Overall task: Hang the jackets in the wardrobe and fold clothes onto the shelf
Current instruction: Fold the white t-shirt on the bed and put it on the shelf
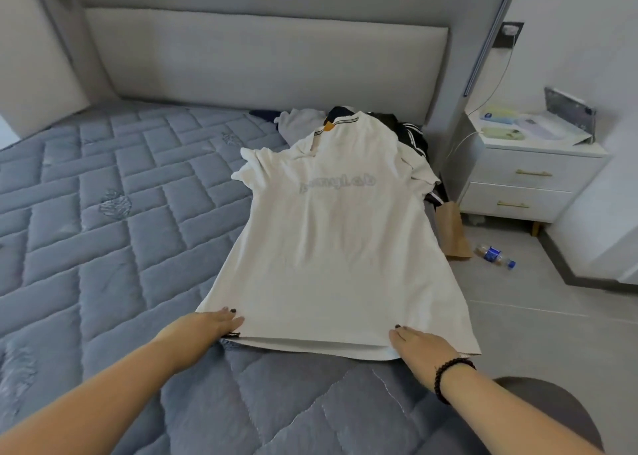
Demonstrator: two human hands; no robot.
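Note:
A white polo shirt (331, 247) lies spread flat on the grey quilted mattress (114, 233), collar toward the headboard, faint lettering across the chest. My left hand (203, 327) rests with straight fingers on the shirt's lower left hem corner. My right hand (421, 347), a dark bead bracelet at its wrist, lies flat on the lower right hem. Behind the collar sits a pile of other clothes: a light grey garment (297, 123) and a black garment with white stripes (411, 137), partly hidden by the shirt.
A grey padded headboard (269, 57) stands at the back. Right of the bed is a white nightstand (524, 171) with papers on top. A brown paper bag (454, 230) and a plastic bottle (495, 256) lie on the tiled floor.

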